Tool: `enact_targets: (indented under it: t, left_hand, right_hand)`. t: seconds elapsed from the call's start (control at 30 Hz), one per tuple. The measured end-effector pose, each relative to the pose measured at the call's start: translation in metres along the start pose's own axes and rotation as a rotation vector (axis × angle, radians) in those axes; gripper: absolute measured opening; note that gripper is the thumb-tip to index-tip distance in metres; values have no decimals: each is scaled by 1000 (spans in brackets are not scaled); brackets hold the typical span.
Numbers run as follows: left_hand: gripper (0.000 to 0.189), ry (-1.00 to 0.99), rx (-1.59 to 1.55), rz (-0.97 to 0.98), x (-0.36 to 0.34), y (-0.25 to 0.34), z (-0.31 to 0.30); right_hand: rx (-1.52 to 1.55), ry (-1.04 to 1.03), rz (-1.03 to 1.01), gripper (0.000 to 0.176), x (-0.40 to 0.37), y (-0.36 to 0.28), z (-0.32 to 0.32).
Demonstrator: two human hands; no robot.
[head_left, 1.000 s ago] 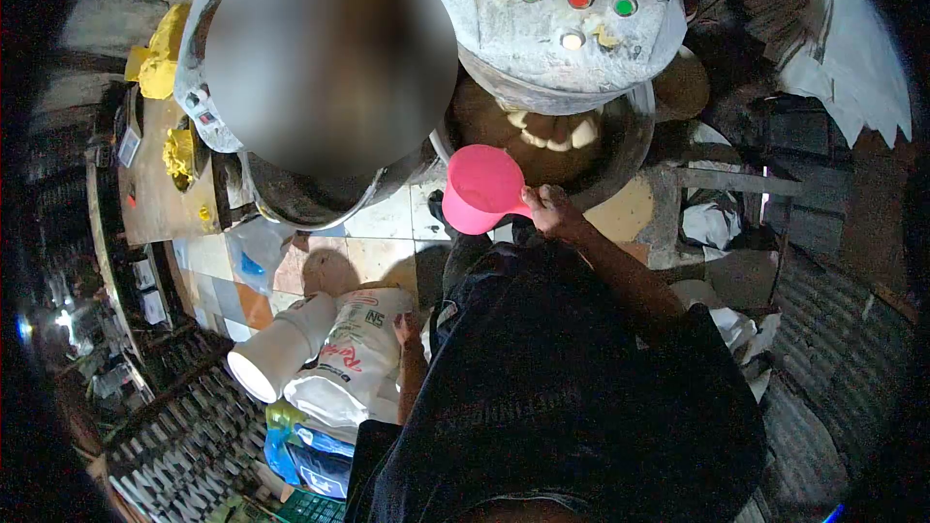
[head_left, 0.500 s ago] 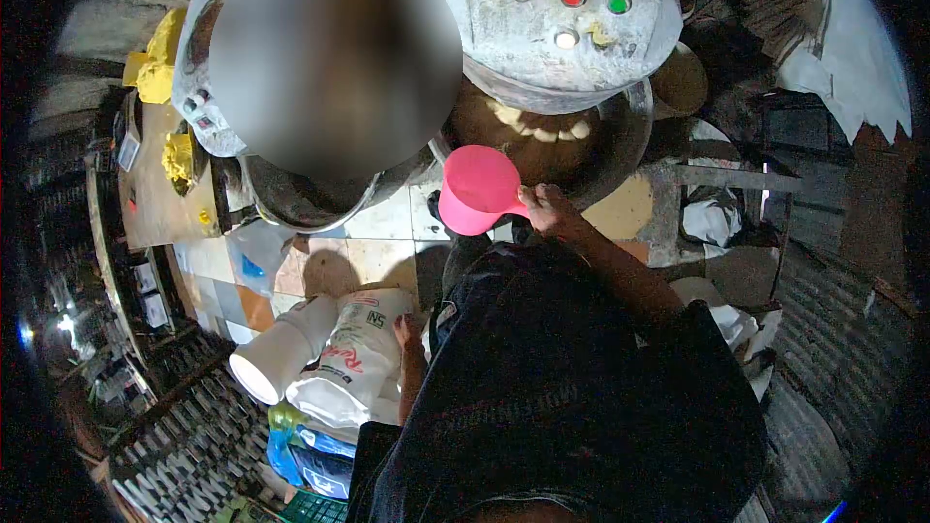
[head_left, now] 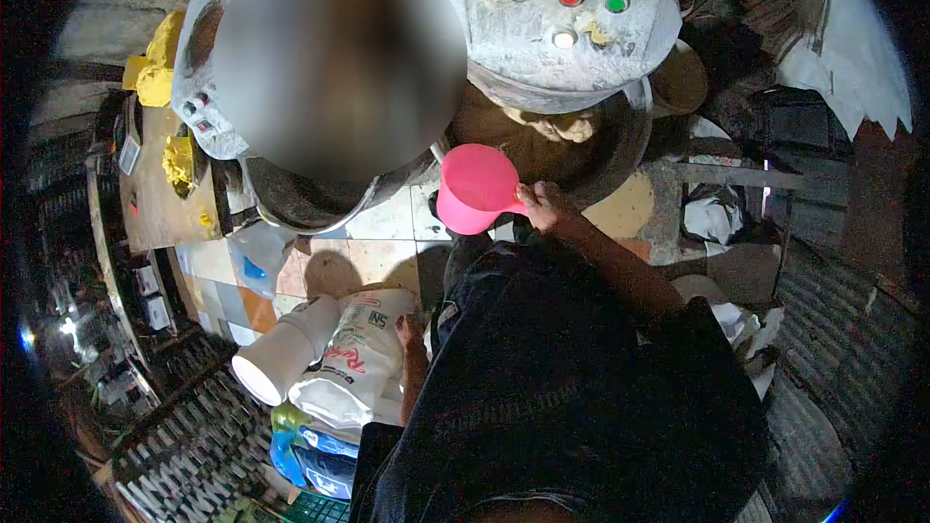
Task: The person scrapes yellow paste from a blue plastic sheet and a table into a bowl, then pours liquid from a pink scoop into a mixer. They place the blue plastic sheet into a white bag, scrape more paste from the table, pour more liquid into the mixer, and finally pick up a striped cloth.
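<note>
A pink dipper (head_left: 479, 190) is held by its handle in my right hand (head_left: 545, 206), in front of the near rim of a large mixer bowl (head_left: 635, 131). Pale dough (head_left: 562, 126) lies inside that bowl, under the mixer head (head_left: 552, 19) with its green and red buttons. On the left, my left hand (head_left: 409, 331) hangs beside a white printed sack (head_left: 360, 353); its fingers are partly in shadow, and nothing can be made out in them.
A second bowl (head_left: 310, 203) stands to the left, partly behind a blurred area. White buckets (head_left: 286, 353) lean by the sack. Farther left is a wooden table (head_left: 160, 199) with yellow bags. A wooden bench (head_left: 727, 175) and corrugated sheets (head_left: 823, 329) are on the right.
The dough in the bowl has changed shape and shifted under the mixer head. The pink dipper and my right hand have stayed almost in place.
</note>
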State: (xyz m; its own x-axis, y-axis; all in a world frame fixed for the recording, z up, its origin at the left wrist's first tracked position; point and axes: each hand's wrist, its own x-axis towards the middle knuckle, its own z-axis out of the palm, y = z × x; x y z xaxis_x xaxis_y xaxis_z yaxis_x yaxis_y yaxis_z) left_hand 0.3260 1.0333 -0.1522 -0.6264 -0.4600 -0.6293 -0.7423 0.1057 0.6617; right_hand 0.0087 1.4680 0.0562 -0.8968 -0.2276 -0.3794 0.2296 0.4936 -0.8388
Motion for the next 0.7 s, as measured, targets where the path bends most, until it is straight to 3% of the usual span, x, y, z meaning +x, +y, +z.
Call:
enact_targets:
  t: [0.07,0.13,0.17,0.2,0.27,0.33,0.4,0.43,0.5,0.57,0.7]
  left_hand:
    - [21,60,353,210,1,-9,-1]
    - [22,120,707,418,-1,-12,-2]
    - [22,120,707,418,0,-13,-2]
    - [21,96,434,256,-6,2,-1]
    - [22,137,-141,-78,-33,53,10]
    - [27,207,-388,-189,-50,83,17]
    - [29,109,-341,-184,-44,85,12]
    - [31,12,-295,-181,-41,86,11]
    - [31,19,-293,-191,-41,85,15]
    - [31,37,-309,-222,-42,88,15]
    - [32,69,-365,-255,-44,93,15]
  right_hand:
    - [-486,223,-568,17,0,28,10]
    - [-588,265,-668,17,1,33,9]
    - [-691,307,-769,17,2,35,9]
    - [-691,306,-769,17,1,26,9]
    - [323,158,-156,19,-3,-4,5]
    - [254,99,-113,19,6,8,9]
    - [185,40,-69,19,10,21,13]
    - [198,12,-165,20,10,25,12]
    - [210,-19,-260,24,11,32,14]
    - [203,-53,117,26,7,9,6]
    - [135,13,-58,26,4,-1,-2]
